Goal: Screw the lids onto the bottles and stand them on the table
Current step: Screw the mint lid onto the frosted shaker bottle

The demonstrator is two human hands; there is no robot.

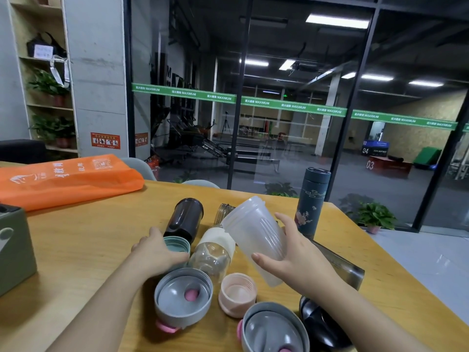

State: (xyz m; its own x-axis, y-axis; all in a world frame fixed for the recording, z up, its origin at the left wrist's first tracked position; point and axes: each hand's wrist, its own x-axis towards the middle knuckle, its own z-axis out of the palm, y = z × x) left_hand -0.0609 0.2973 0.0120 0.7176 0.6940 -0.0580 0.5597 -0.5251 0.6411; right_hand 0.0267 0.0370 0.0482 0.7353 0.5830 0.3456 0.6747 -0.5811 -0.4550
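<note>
In the head view, the right hand (295,260) holds a frosted, translucent plastic bottle (258,237) above the yellow wooden surface (101,240). The bottle is tilted, with its open threaded mouth pointing up and to the far side; the thumb lies across its lower part and the other fingers (285,219) curl around its right side. The left hand (157,252) rests on a teal round lid (177,246), with the fingers bent over the near edge of it; whether they really clamp the lid I cannot tell.

Between the two hands a clear glass bottle with a white band (215,250) lies on its side. Behind the teal lid a dark brown translucent bottle (185,217) also lies down, its open mouth toward the far side. Near the person, a grey lid with a pink plug (183,297) lies upside down, and just to the right of it a pale pink threaded lid (238,293). A second grey lid (274,329) lies at the near edge, and a black round lid (322,323) is just beside it on the right.

On the far right a dark blue flask with flower pattern (313,201) stands upright with its lid on. An orange fabric bag (68,179) lies at the far left of the surface.
</note>
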